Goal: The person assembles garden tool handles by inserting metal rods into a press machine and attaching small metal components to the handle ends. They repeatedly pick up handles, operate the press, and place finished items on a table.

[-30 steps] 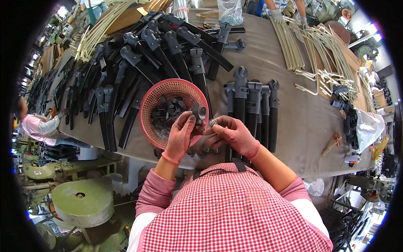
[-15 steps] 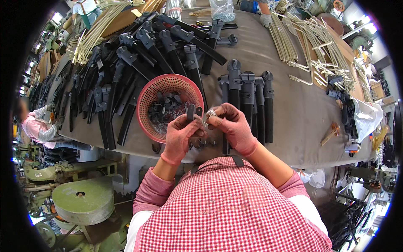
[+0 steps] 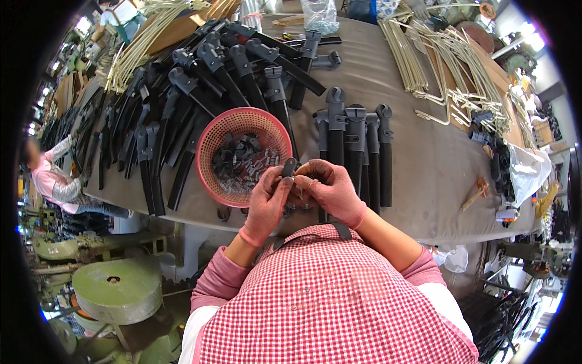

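In front of my apron both gloved hands meet. My left hand (image 3: 265, 199) grips a small dark plastic lever piece (image 3: 290, 166), its rounded end sticking up past the fingers. My right hand (image 3: 337, 193) is closed in a pinch against that piece; a bright bit of the coil spring (image 3: 295, 178) shows between the fingertips, most of it covered. Just left of the hands sits a red plastic basket (image 3: 203, 164), holding dark plastic pieces (image 3: 239, 148) and several loose coil springs (image 3: 257, 170). A few small parts below my fingers are partly hidden.
Black tubes with grey joint heads (image 3: 355, 142) lie beyond my right hand, and a large heap of them (image 3: 200, 73) covers the left. Bent metal rods (image 3: 406, 60), a wooden-handled tool (image 3: 476, 193) and a white bag (image 3: 527, 173) are right. A co-worker (image 3: 54, 176) stands far left.
The spring, plainly visible in my right fingers before, is now mostly hidden against the dark piece. Both hands have drawn together and moved slightly right. A gloved hand at the far edge has left.
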Demonstrator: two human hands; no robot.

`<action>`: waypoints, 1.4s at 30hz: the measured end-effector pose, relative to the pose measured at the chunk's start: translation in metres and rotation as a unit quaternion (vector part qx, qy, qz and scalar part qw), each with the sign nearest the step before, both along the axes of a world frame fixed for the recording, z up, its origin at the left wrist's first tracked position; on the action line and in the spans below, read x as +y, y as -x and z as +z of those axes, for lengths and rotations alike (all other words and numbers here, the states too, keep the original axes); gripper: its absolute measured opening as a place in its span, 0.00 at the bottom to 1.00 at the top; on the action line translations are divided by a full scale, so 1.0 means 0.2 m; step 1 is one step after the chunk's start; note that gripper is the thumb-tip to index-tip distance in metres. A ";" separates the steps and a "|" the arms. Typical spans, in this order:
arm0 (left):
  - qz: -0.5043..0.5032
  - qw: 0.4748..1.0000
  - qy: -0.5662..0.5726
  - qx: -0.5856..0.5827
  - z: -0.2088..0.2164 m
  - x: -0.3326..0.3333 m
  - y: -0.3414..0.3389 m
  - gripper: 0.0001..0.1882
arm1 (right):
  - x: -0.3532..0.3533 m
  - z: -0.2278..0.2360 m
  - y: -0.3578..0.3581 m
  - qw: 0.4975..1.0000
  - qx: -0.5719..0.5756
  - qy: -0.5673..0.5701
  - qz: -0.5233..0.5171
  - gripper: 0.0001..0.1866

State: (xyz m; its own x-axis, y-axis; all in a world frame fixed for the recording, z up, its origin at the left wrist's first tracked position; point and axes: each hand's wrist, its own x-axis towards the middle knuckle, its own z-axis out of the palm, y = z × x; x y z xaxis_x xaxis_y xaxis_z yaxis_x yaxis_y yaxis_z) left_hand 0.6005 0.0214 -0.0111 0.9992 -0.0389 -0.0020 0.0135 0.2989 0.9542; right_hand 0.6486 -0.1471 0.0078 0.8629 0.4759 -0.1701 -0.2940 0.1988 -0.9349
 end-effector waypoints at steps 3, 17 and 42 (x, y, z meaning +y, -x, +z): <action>-0.026 0.999 -0.003 0.022 -0.03 0.03 0.04 0.08 | -0.01 -0.01 0.00 0.997 0.048 0.026 0.045 0.08; 0.026 0.982 0.111 0.148 -0.44 0.10 0.19 0.13 | 0.12 -0.34 0.11 0.894 -0.272 0.340 0.104 0.13; 0.061 0.693 -0.714 0.085 -1.00 0.45 -0.62 0.10 | -0.04 -0.66 -0.31 0.965 0.233 0.108 0.051 0.10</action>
